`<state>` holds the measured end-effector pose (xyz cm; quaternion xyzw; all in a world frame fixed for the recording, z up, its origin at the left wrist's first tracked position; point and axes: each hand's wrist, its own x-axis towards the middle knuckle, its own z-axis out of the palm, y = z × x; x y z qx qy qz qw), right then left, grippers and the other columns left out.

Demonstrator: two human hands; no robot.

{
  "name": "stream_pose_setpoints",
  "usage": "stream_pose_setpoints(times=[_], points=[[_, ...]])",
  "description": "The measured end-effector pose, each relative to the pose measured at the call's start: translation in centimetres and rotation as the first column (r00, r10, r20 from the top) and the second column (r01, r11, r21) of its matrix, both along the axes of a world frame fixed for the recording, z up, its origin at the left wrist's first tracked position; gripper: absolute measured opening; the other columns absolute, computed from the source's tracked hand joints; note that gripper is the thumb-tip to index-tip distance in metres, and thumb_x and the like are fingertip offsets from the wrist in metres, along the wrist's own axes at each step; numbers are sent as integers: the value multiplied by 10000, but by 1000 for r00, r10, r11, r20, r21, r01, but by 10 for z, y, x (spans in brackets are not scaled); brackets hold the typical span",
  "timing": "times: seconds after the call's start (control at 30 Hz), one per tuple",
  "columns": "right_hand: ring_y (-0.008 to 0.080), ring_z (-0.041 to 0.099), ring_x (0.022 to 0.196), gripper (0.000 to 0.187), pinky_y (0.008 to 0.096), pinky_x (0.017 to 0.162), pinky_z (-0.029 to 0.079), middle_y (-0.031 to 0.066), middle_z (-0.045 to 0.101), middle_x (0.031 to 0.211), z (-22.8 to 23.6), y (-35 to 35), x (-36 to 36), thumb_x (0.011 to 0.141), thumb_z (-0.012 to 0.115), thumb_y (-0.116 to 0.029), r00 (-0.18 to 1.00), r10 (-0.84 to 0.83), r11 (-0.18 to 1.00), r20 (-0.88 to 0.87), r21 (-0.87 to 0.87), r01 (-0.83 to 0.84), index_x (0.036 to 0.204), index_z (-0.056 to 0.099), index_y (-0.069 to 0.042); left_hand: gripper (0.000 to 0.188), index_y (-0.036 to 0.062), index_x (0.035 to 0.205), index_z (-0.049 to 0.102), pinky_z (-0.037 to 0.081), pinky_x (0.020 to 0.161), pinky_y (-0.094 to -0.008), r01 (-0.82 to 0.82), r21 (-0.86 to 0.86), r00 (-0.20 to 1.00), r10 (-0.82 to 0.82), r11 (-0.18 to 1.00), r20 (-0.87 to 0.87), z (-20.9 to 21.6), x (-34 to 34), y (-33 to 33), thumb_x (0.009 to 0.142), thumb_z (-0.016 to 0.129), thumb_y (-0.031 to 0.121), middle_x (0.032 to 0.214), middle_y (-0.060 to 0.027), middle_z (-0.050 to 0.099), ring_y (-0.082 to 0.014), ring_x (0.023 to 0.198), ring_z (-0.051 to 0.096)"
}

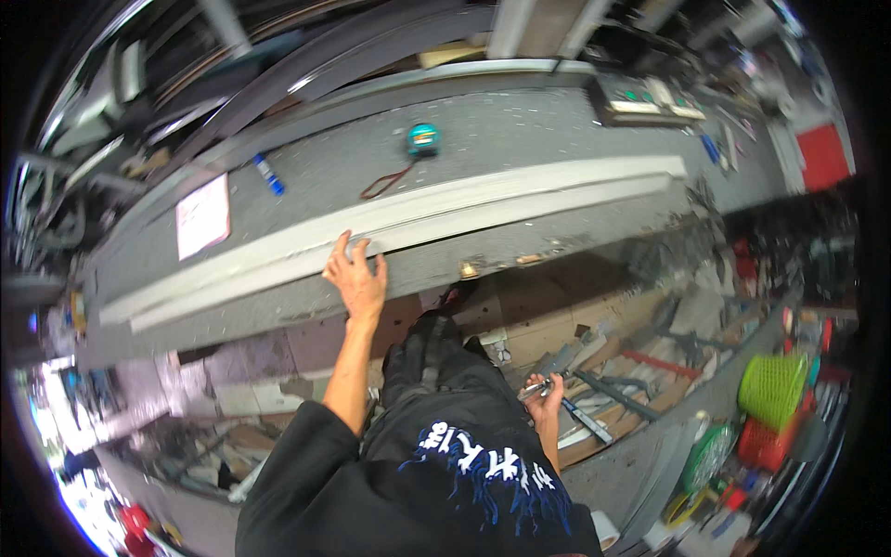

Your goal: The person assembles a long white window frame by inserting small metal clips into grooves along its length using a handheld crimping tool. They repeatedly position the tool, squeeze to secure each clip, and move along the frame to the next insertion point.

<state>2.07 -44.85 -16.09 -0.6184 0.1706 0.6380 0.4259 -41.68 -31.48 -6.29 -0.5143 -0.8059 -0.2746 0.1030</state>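
Note:
Two long off-white strips (pixel 520 190), which look like profile lengths, lie side by side along the grey workbench (pixel 306 139). My left hand (pixel 356 277) is open over the nearer strip, fingers spread and curved, with the fingertips at the strip's edge. Whether they press on it I cannot tell. Down by my right side, away from the bench, my right hand (pixel 548 399) is closed around a small metal hand tool (pixel 535 388). Its exact kind is too small and blurred to make out.
Behind the strips lie a teal tape measure (pixel 423 139) with a brown strap, a blue marker (pixel 268 174) and a pinkish-white paper (pixel 203 217). A dark box with green buttons (pixel 645 100) sits far right. Scrap-filled bins (pixel 650 422) and a green basket (pixel 773 392) stand nearer me.

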Motion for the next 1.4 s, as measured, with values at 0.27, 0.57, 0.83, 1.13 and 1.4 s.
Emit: stream_pose_setpoints(times=[0.27,0.57,0.83,1.13,1.4], points=[[266,636,779,333,487,707,507,99,666,871,-8,-1,-22,818,636,-384,998,-57,997,-39,59,59,924,575,-74,629,106,1281,547,305,985,-457,429,-138,900,-435,893,-16,23,36,62,723,817,212,1220,-66,577,-245,1158,512],[250,621,773,344,505,696,498,87,643,854,6,-2,-53,821,603,-397,992,-58,983,-113,167,77,957,556,-84,519,65,1155,628,388,857,-420,634,-170,761,-648,754,-34,25,68,124,715,820,262,1065,-90,598,-275,1029,540],[253,615,812,232,469,730,490,93,629,890,31,13,-57,867,579,-296,985,-107,941,-133,307,143,959,539,-87,405,-25,1141,672,499,897,-411,782,-304,606,-549,545,575,53,35,154,915,661,311,1096,-225,692,-366,1025,667],[188,621,829,116,340,752,560,46,581,849,88,114,-64,860,639,-100,985,77,828,151,541,-148,908,534,-101,418,-42,1147,655,492,857,-385,878,-334,474,-532,343,701,68,28,166,979,569,331,1025,-201,709,-267,949,677],[130,579,732,203,283,675,466,38,612,808,117,241,-60,812,709,-109,788,233,649,570,512,-563,921,543,-66,357,-26,1145,649,478,892,-434,808,-323,587,-624,493,516,55,55,139,912,644,245,1079,-216,672,-385,1020,623]])
